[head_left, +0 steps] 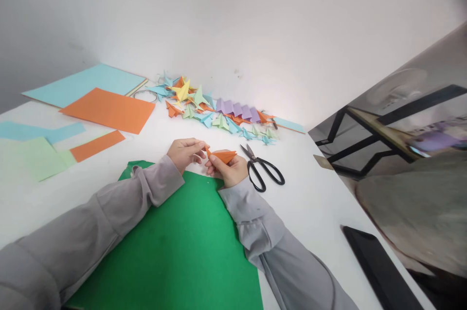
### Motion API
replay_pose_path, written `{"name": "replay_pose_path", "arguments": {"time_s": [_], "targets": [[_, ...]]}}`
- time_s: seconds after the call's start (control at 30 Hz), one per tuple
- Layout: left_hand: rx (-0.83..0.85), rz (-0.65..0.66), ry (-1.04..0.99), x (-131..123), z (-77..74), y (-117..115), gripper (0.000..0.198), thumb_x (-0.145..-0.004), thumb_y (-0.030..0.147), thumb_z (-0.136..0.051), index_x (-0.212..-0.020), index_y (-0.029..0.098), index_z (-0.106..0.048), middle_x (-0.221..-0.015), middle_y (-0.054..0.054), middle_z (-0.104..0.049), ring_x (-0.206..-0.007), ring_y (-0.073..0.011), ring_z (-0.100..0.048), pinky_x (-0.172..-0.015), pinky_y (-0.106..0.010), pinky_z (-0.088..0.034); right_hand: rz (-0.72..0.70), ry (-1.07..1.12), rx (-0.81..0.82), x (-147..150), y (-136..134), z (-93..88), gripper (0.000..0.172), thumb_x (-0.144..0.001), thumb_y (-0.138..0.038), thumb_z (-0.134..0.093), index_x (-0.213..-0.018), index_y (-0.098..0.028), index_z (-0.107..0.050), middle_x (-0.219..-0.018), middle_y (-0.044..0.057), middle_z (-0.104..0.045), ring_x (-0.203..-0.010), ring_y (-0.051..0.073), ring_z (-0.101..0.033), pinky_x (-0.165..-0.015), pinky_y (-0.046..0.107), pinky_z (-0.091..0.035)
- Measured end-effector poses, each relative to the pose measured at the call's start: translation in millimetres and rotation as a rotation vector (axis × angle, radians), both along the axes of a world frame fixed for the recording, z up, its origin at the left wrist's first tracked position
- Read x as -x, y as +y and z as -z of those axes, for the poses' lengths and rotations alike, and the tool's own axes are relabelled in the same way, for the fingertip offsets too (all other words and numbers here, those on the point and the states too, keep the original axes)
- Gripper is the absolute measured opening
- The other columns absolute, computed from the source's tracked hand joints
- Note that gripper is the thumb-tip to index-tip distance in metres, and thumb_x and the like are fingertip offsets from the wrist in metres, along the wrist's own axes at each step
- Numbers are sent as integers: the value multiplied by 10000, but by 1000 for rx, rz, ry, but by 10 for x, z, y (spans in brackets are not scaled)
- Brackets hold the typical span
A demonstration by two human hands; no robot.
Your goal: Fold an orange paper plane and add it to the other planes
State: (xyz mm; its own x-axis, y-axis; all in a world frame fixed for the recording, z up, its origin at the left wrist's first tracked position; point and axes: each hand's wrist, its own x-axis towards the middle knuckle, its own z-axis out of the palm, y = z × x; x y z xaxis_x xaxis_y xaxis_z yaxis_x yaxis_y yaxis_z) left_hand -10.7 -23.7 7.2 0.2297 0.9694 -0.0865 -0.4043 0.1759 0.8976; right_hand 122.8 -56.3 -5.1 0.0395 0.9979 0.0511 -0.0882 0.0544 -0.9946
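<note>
1. The right hand [231,170], in a grey sleeve, is closed on a small, pointed, folded piece of orange paper [223,155], with its thumb pressed on the near side.
2. The left hand [187,155] is at the thin left tip of that piece — its fingers touch or nearly touch the tip, and I cannot tell if they pinch it.
3. The folded piece is up between the two hands, near the far edge of a big, flat green sheet [193,237].
4. Metal scissors with black loop handles [269,170] lie just right of the right hand, on the white surface [302,212]. Their blades are a little apart.
5. Past the hands is a long pile of folded paper shapes [221,121] — blue, green, orange, yellow and purple.
6. To the left lie a large orange paper sheet [109,109], a large light blue sheet [83,82], a small orange paper strip [98,146] and light green paper [47,161].
7. A flat black thing [375,266] lies near the right edge.
</note>
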Motion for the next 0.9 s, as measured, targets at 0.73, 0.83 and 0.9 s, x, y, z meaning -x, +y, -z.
{"name": "replay_pose_path", "arguments": {"time_s": [0.73, 0.83, 0.9], "targets": [[-144, 64, 136, 17, 91, 29, 235, -469, 299, -790, -490, 124, -633, -423, -5, -565, -414, -89, -493, -445, -235, -377, -98, -25, -45, -12, -5, -4, 247, -641, -410, -707, -687, -182, -624, -532, -13, -621, -423, 122, -565, -388, 231, -457], [-102, 89, 90, 11, 53, 14, 255, -465, 308, -795, -474, 119, -624, -418, -6, -552, -416, -87, -490, -442, -233, -366, -97, 6, -43, -6, -1, -6, 245, -626, -398, -721, -671, -180, -618, -519, -19, -618, -408, 113, -558, -378, 218, -445], [-76, 101, 57, 7, 19, -2, 277, -462, 325, -798, -465, 114, -620, -418, -8, -548, -416, -86, -490, -446, -236, -372, -94, 18, -40, 1, 2, -5, 241, -622, -394, -725, -661, -182, -617, -513, -18, -619, -403, 112, -557, -372, 214, -439]]}}
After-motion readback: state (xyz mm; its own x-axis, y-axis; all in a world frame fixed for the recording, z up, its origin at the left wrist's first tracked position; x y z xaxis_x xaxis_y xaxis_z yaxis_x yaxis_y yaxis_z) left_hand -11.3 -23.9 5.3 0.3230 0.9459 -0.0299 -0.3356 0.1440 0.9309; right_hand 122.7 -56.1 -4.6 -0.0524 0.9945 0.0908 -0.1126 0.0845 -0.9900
